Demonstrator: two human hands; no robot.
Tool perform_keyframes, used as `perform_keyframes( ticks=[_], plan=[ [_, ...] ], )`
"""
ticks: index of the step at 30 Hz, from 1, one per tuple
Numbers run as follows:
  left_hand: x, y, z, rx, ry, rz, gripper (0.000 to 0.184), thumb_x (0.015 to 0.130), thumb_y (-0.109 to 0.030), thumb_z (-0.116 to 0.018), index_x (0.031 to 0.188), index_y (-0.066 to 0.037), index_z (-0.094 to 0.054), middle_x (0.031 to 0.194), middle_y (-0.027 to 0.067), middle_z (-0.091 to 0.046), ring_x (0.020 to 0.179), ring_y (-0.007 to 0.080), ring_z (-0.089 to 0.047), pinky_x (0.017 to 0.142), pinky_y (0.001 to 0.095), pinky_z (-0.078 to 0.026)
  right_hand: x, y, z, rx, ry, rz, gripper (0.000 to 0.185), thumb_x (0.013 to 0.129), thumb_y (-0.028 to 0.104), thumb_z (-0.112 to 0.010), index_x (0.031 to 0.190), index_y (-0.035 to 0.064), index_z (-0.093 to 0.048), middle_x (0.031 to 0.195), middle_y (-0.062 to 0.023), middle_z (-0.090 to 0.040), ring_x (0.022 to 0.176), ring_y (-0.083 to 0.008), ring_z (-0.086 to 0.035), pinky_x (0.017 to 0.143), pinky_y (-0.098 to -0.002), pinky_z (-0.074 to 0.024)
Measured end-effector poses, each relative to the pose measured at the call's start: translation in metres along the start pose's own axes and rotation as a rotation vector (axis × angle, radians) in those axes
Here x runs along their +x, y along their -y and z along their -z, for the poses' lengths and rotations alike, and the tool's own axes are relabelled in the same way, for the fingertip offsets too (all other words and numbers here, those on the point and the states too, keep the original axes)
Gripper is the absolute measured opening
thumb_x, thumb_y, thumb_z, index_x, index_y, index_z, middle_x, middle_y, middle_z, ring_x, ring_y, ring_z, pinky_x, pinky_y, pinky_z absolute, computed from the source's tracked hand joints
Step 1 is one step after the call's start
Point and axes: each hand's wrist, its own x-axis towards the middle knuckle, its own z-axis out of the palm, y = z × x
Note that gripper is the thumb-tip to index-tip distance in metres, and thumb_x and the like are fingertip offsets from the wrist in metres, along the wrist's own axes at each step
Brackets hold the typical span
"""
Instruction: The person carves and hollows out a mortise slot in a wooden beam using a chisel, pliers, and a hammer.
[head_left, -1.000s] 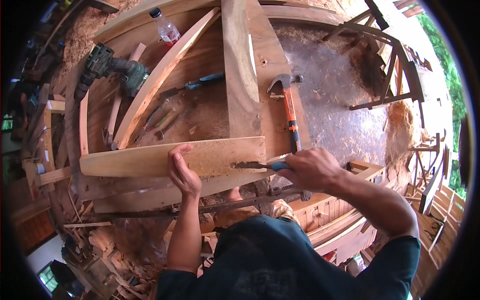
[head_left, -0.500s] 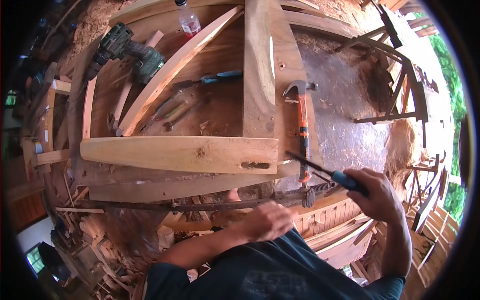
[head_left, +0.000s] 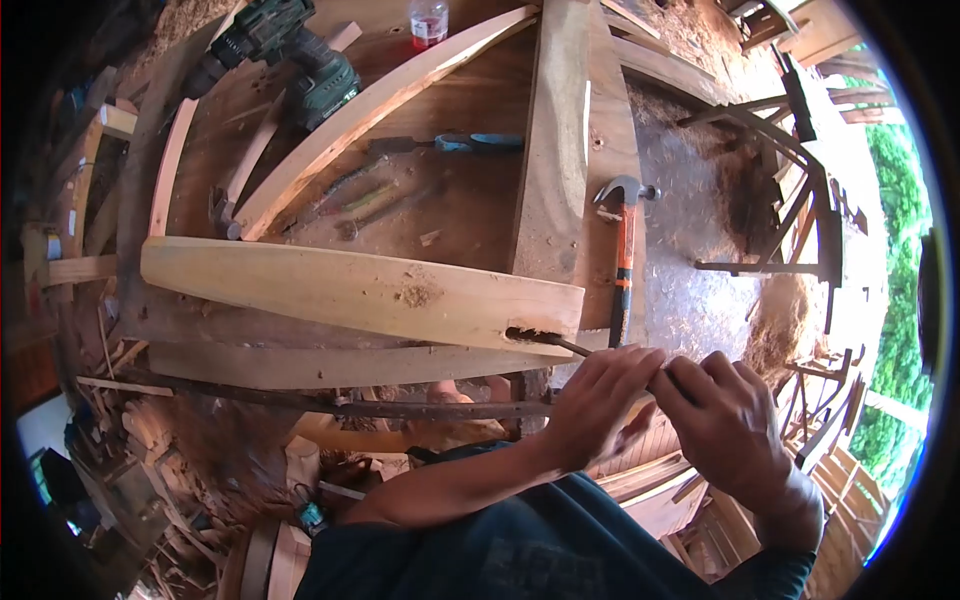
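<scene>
A pale tapered board (head_left: 330,285) lies across the workbench, with a rough, dark slot (head_left: 528,334) cut near its right end. The narrow blade of a chisel (head_left: 570,346) reaches into this slot from the right. My right hand (head_left: 722,425) is closed around the chisel's handle, hiding its blue grip. Just left of it, my left hand (head_left: 597,405) is closed over the chisel where blade meets handle, its fingertips touching my right hand. A claw hammer (head_left: 625,255) with an orange and black handle lies beyond my hands.
A green cordless drill (head_left: 315,80) rests at the back left beside a curved timber (head_left: 390,110). Behind the board lie a blue-handled chisel (head_left: 480,143) and several smaller tools. A wide plank (head_left: 553,150) runs away from me. A bottle (head_left: 428,25) stands at the back.
My right hand has brought the chisel's tip into the slot. My left hand has moved up and right from near my body onto the chisel. The view has shifted and the board appears tilted.
</scene>
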Motion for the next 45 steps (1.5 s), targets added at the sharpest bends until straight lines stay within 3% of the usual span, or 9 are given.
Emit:
perform_keyframes(
  ticks=[4,11,17,19,23,27,31,40,45],
  plan=[
    [0.019,0.017,0.004,-0.248,0.133,0.166,0.055,0.070,-0.004,-0.081,0.120,-0.004,-0.060,0.103,0.0160,-0.067,0.093,0.0343,-0.068,0.082,0.0428,-0.055,0.011,0.013,0.010,-0.140,0.001,0.151,0.035,0.077,0.013,-0.066,0.108,-0.0032,-0.068,0.099,-0.0098,-0.063,0.081,-0.0211,-0.060,0.068,-0.0345,-0.0483],
    [0.011,0.030,-0.001,-0.362,-0.283,-0.032,0.024,0.069,-0.008,-0.077,0.078,-0.005,-0.056,0.070,0.0091,-0.048,0.061,0.0295,-0.056,0.052,0.0424,-0.040,0.041,0.025,0.029,0.230,-0.054,0.211,0.029,0.080,0.024,-0.077,0.095,0.0014,-0.069,0.098,-0.0092,-0.067,0.087,-0.0244,-0.066,0.065,-0.0349,-0.0555],
    [0.004,0.031,-0.019,-0.377,-0.513,-0.045,0.019,0.072,-0.009,-0.078,0.080,-0.005,-0.062,0.070,0.0062,-0.050,0.060,0.0253,-0.054,0.051,0.0395,-0.039,0.047,0.039,0.040,0.340,-0.149,0.188,0.046,0.076,0.040,-0.085,0.100,0.0030,-0.071,0.096,-0.0111,-0.068,0.087,-0.0287,-0.065,0.072,-0.0371,-0.0533],
    [0.005,0.031,-0.018,-0.350,-0.510,-0.050,0.018,0.074,-0.010,-0.078,0.080,-0.004,-0.062,0.074,0.0075,-0.061,0.065,0.0233,-0.062,0.055,0.0357,-0.047,0.005,0.059,0.041,0.354,-0.407,0.022,0.045,0.090,0.043,-0.068,0.109,0.0019,-0.064,0.096,-0.0100,-0.063,0.085,-0.0253,-0.060,0.074,-0.0384,-0.0496],
    [0.009,0.039,-0.011,-0.330,-0.481,0.015,0.020,0.074,-0.009,-0.079,0.081,-0.005,-0.061,0.069,0.0072,-0.053,0.058,0.0248,-0.056,0.051,0.0381,-0.041,0.072,0.033,0.008,0.639,-0.215,0.110,0.039,0.072,0.039,-0.084,0.073,0.0049,-0.066,0.072,-0.0079,-0.067,0.060,-0.0209,-0.065,0.055,-0.0344,-0.0491],
    [0.016,0.037,-0.010,-0.297,-0.329,0.033,0.025,0.073,-0.009,-0.081,0.080,-0.007,-0.057,0.072,0.0091,-0.055,0.060,0.0292,-0.059,0.053,0.0418,-0.043,0.052,0.022,-0.005,0.684,-0.286,-0.141,0.030,0.081,0.028,-0.077,0.070,0.0028,-0.065,0.068,-0.0091,-0.065,0.057,-0.0222,-0.066,0.058,-0.0341,-0.0533],
    [0.028,0.038,0.001,-0.146,0.120,0.122,0.029,0.070,-0.011,-0.083,0.085,-0.008,-0.058,0.078,0.0103,-0.062,0.069,0.0308,-0.067,0.056,0.0429,-0.047,0.027,0.005,-0.029,1.112,-0.508,-0.311,0.029,0.089,0.024,-0.068,0.073,0.0000,-0.063,0.072,-0.0130,-0.066,0.067,-0.0228,-0.069,0.064,-0.0359,-0.0562],
    [0.028,0.018,0.044,-0.369,-0.228,-0.152,0.025,0.068,-0.009,-0.085,0.077,-0.008,-0.061,0.069,0.0073,-0.058,0.057,0.0270,-0.062,0.051,0.0365,-0.046,0.049,0.046,-0.030,1.147,-0.718,0.244,0.061,0.086,0.053,-0.078,0.107,-0.0022,-0.064,0.096,-0.0211,-0.067,0.087,-0.0290,-0.069,0.074,-0.0399,-0.0567],
    [0.041,0.025,0.112,-0.464,-0.438,0.215,0.016,0.087,-0.008,-0.079,0.091,-0.003,-0.065,0.081,0.0016,-0.066,0.071,0.0075,-0.062,0.063,0.0265,-0.050,0.029,-0.001,-0.045,1.298,-0.879,-0.306,0.056,0.092,0.041,-0.075,0.122,-0.0040,-0.060,0.112,-0.0181,-0.067,0.105,-0.0243,-0.066,0.091,-0.0358,-0.0525]
  ],
)
